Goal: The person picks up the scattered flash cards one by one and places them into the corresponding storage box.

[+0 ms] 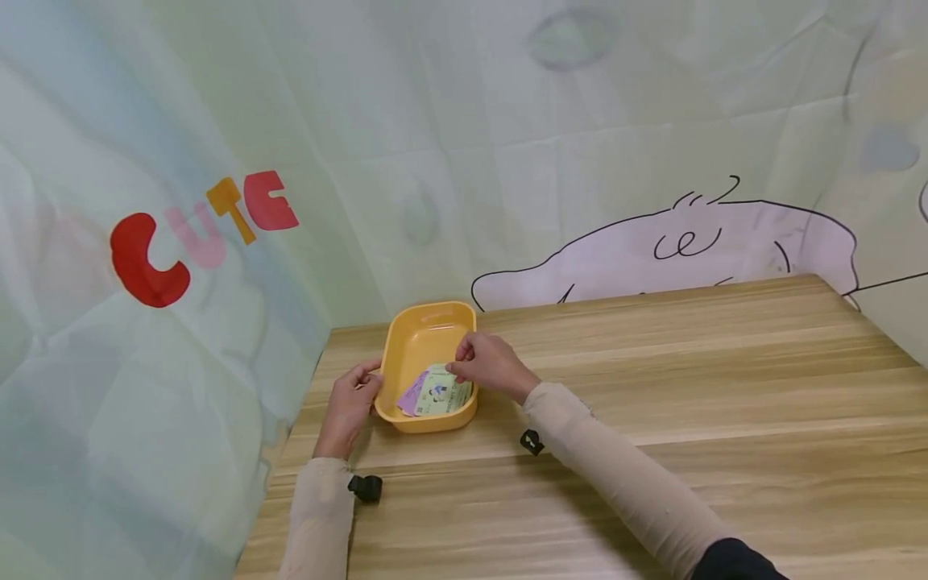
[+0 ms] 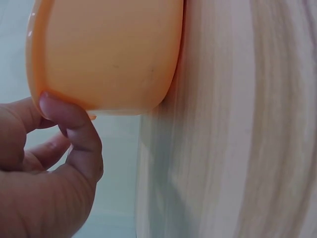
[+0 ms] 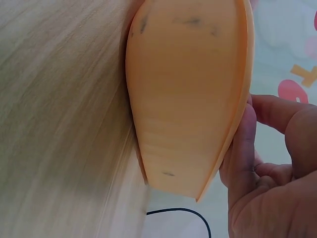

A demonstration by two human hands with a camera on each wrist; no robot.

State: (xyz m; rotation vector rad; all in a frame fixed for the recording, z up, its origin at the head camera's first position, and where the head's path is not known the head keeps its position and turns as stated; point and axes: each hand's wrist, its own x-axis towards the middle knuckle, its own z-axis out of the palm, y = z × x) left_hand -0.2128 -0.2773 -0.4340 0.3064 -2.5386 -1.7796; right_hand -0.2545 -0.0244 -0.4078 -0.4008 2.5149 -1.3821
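Observation:
A yellow plastic tray (image 1: 428,342) with rounded corners stands on the wooden table. My left hand (image 1: 350,407) grips its left rim; the left wrist view shows the thumb (image 2: 69,111) against the outer wall. Inside, at the near end, a pale green printed card (image 1: 441,393) with a small cartoon figure lies over a purple card (image 1: 411,395). Reaching over the right rim, my right hand (image 1: 493,366) pinches the green card's upper edge. In the right wrist view the tray wall (image 3: 190,99) hides the cards and the fingertips of the right hand (image 3: 270,173).
The wooden table (image 1: 689,403) stretches to the right and toward me. Behind it and on the left hangs a printed cloth backdrop (image 1: 406,145) with coloured letters and a line drawing. The tray stands near the table's far left corner. Black wrist pieces (image 1: 366,488) show at both wrists.

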